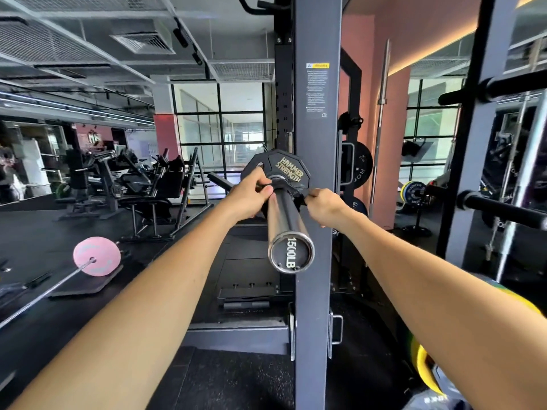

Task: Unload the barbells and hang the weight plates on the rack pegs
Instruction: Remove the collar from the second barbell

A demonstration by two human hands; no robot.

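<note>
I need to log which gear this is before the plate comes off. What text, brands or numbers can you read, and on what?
"HAMMER STRENGTH": gold letters on the black weight plate held by the left hand and right hand.
"1500LB": end cap of the barbell sleeve.
Warning sticker on the rack upright: print too small to read.
Black plates behind the upright: letters partly hidden, unreadable.
Pink plate on the floor bar: markings blurred.

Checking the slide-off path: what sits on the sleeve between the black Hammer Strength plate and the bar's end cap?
Head view: only bare chrome sleeve between plate and end cap.
</note>
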